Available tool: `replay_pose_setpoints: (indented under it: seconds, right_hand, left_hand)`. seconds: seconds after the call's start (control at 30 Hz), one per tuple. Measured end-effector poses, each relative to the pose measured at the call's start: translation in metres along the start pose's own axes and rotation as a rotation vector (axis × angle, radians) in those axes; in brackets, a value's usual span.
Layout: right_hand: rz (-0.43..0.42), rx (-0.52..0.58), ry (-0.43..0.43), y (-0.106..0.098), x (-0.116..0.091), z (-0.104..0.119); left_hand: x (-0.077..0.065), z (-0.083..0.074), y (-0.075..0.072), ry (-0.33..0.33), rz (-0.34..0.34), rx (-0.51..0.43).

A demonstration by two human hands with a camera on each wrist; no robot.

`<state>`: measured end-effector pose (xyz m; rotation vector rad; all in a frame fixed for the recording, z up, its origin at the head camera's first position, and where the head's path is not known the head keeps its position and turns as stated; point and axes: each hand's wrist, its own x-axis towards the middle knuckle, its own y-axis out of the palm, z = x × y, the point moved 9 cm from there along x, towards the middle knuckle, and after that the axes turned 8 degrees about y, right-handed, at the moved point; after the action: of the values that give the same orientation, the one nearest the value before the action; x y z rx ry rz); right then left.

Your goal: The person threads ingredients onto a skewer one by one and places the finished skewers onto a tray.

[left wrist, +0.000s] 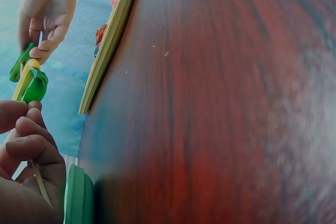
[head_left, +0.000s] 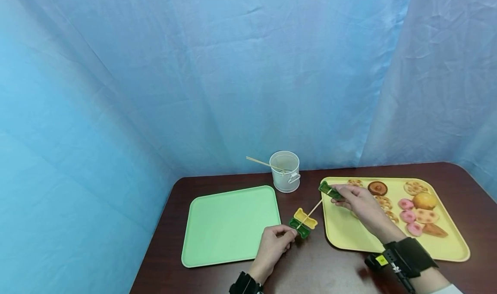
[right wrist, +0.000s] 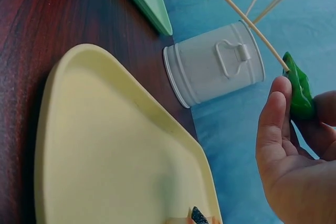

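Note:
My left hand (head_left: 273, 244) grips a thin wooden skewer (head_left: 316, 206) near its lower end; part of the stick shows under the curled fingers in the left wrist view. Threaded on it are a green pepper piece (head_left: 299, 228), right at my fingertips, and a yellow pepper piece (head_left: 305, 218) against it. Between thumb and fingers, my right hand (head_left: 363, 205) pinches another green pepper piece (right wrist: 300, 90) at the skewer's far end. The stick meets this piece's surface in the right wrist view, with a bare length of stick between it and the yellow piece.
A white metal bucket (head_left: 285, 184) holding a few skewers stands behind my hands. On the left lies a green tray (head_left: 233, 229). The yellow tray (head_left: 341, 238) on the right carries several toy foods, including pink rings (head_left: 407, 216) and a brown round piece (head_left: 377, 188).

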<state>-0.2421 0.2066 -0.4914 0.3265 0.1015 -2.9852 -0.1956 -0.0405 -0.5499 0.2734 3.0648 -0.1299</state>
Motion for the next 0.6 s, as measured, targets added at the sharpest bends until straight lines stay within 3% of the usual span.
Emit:
replay_pose_setpoints:
  seconds: [0.4, 0.6]
  right_hand:
    - [-0.014, 0.031, 0.019, 0.0021, -0.0026, -0.0026]
    - [-0.026, -0.010, 0.036, 0.0062, -0.0045, -0.0065]
  left_hand:
    - [-0.0002, -0.0031, 0.0016, -0.009, -0.016, -0.015]
    - [0.0010, -0.0042, 0.0035, -0.005, -0.019, -0.012]
